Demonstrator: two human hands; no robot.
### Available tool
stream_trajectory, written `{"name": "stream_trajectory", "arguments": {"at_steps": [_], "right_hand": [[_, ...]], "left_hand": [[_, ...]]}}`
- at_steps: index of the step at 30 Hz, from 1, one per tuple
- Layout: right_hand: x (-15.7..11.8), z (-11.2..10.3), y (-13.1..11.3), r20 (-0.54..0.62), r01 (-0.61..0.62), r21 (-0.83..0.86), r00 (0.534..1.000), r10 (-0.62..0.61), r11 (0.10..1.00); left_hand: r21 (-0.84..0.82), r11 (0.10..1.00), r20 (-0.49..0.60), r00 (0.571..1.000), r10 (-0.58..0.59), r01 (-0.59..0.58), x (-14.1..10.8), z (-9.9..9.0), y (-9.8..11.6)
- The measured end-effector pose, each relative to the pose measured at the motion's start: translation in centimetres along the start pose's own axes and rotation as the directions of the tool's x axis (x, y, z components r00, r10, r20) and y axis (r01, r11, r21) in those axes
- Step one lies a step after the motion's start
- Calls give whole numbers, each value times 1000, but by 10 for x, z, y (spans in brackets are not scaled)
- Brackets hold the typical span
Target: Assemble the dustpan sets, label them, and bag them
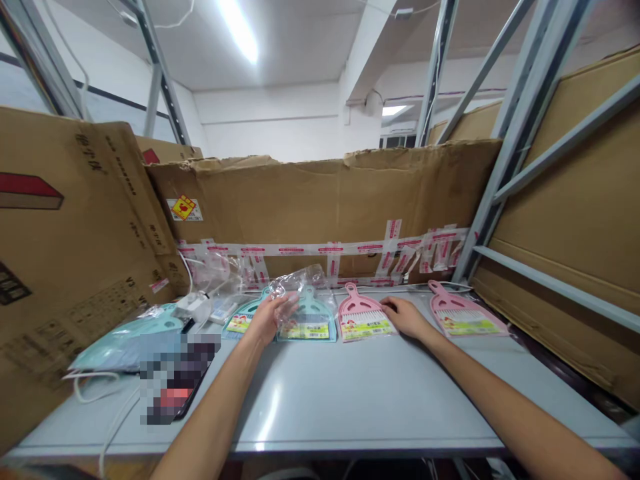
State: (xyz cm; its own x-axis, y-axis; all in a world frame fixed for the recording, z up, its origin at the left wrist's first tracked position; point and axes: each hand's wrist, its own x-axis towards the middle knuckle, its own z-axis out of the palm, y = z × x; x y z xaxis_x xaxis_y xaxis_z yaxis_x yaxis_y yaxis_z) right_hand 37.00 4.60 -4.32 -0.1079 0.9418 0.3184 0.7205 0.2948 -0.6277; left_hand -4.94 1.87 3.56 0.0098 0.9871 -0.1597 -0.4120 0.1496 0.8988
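My left hand (270, 317) is closed on a clear plastic bag (313, 279), which spreads over a teal dustpan-and-brush set (309, 321). Another teal dustpan set (241, 319) lies just left of it, partly behind my wrist. With its fingers curled, my right hand (406, 319) grips the right edge of a pink dustpan set (364, 315). That set has a white-bristled brush and a yellow label, and its handle points to the back. Farther right lies a second pink dustpan set (463, 313), apart from my hand.
A large cardboard box (310, 207) with taped seams walls off the back of the grey table (360, 393). At left are packaged teal items (125, 340), a phone (183, 387), white cables and a power strip (193, 305). Metal shelf posts (500, 193) stand at right.
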Motion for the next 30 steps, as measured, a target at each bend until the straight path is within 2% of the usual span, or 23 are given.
{"name": "stream_trajectory", "arguments": {"at_steps": [6, 12, 15, 19, 22, 25, 30], "right_hand": [[7, -16, 10, -132, 6, -10, 991, -7, 1000], [9, -43, 16, -149, -18, 126, 988, 37, 992], [5, -54, 12, -145, -30, 209, 988, 62, 977], [-2, -59, -4, -58, -32, 296, 997, 51, 955], [-7, -56, -19, 72, -17, 331, 997, -7, 944], [-13, -52, -35, 188, -28, 376, 981, -46, 926], [-20, -50, -57, 250, -37, 407, 966, -72, 913]], "left_hand": [[33, 999, 120, 992, 30, -34, -6, 7, -4], [81, 997, 71, 997, 3, -9, -2, 6, -12], [100, 995, 83, 996, 11, -20, -2, 5, -12], [116, 993, 108, 994, 13, -26, -6, 9, -12], [110, 994, 137, 991, 3, -19, -11, 14, -14], [115, 993, 211, 978, 5, -30, -15, 17, -18], [174, 985, 313, 949, -45, -11, -19, 19, -25]]}}
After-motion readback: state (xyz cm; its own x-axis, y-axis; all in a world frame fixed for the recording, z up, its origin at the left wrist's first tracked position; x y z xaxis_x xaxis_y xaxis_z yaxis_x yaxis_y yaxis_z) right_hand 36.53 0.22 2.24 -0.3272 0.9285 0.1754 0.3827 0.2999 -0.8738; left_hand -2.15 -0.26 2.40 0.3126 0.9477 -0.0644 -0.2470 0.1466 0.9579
